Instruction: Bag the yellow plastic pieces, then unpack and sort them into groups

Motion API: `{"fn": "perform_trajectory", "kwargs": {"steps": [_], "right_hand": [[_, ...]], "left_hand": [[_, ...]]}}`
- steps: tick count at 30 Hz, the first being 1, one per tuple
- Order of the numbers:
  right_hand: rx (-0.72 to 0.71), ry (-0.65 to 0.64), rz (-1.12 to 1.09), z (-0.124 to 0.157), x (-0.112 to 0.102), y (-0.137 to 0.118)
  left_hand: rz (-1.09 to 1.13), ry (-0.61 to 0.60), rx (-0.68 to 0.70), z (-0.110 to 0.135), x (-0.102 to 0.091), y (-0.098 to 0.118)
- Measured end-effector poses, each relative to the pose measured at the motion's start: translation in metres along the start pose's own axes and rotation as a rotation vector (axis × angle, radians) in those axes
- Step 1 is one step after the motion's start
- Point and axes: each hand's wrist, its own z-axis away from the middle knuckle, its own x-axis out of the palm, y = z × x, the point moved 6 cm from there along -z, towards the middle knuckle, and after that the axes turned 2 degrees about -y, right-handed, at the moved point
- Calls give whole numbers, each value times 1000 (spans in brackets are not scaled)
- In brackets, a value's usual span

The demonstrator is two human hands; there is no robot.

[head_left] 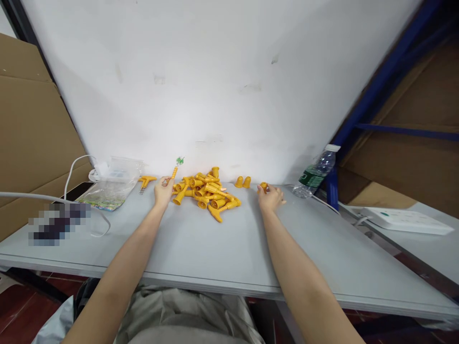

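At the far left of the things on the table (229,248) lies a clear bag (111,184). Next to it, a yellow handle (146,180) lies near the wall (215,71).

Then comes the left hand (164,189). Its fingers are pinched on a yellow stick (174,173). The stick points up and leans a bit to the right, with a green bit (180,161) at its top. A soft pinch low down seems best, so nothing pushes on the green bit.

In the middle is a messy pile of yellow parts (215,188). It is best to lift the stick high over it, so that it does not bump or catch.

Right of the pile, two yellow cups (243,182) stand side by side by the wall. The right hand (270,197) has its fingers around another small cup (263,185). I cannot tell if that cup is touching the table. A light, straight hold should stop it tipping.

Far right, a water bottle (315,174) leans over, so the right elbow and hand should stay away from it.
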Motion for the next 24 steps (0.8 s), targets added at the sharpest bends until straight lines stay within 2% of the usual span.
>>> {"fn": "perform_trajectory", "kwargs": {"steps": [3,7,10,16,24], "right_hand": [[117,-99,9,-2,12,13],[210,-151,0,-1,16,17],[152,-174,65,1,16,12],[-15,-378,193,3,31,3],[-104,-509,280,-5,52,6]], "left_hand": [[263,23,-152,-3,0,-9],[371,16,-208,-6,-1,-17],[358,29,-223,-10,-5,-24],[236,127,-216,-18,-17,-36],[142,33,-157,-24,-15,-42]]}}
